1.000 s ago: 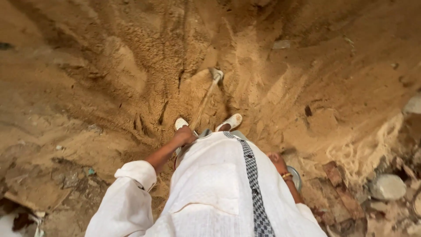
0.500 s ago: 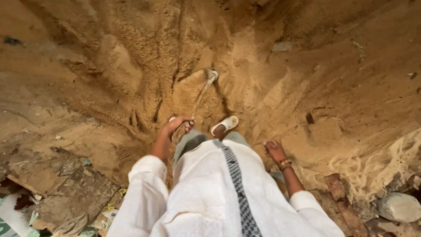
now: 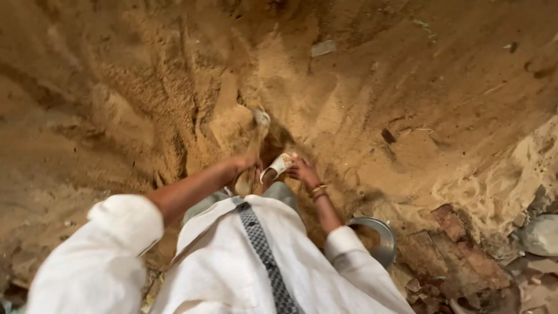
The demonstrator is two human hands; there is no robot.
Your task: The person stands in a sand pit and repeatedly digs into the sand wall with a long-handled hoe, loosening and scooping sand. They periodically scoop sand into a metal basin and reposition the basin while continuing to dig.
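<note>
Head view: two hands, left hand (image 3: 247, 164) gripping one hoe (image 3: 256, 139), right hand (image 3: 302, 170) beside one metal pan (image 3: 381, 238).

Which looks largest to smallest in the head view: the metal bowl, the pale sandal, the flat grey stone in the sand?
1. Metal bowl, partly hidden by the sleeve.
2. Pale sandal and flat grey stone look alike; the stone lies farther off, so I leave them unranked.
</note>
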